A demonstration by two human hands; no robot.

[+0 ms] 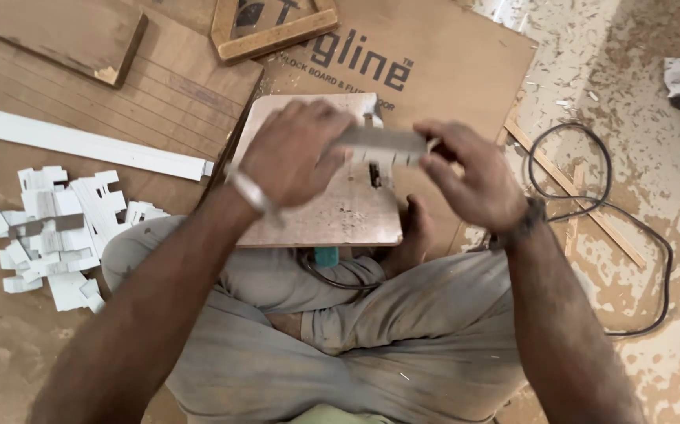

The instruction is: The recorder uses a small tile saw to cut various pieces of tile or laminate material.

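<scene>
I sit cross-legged on the floor. My left hand (293, 153) and my right hand (469, 177) both grip a short grey-white strip (383, 141), one at each end, held level above a small square board (340, 212). The board rests over my legs and has a dark slot (374, 174) near its middle. A metal bangle circles my left wrist and a dark band my right wrist. The strip is motion-blurred, so its exact shape is unclear.
A heap of several small white cut pieces (65, 228) lies on the left. A long white strip (81, 141) crosses a plywood sheet (175, 86). Wooden frames (273, 31) sit at the top. A black cable (615, 204) loops over the dusty floor on the right.
</scene>
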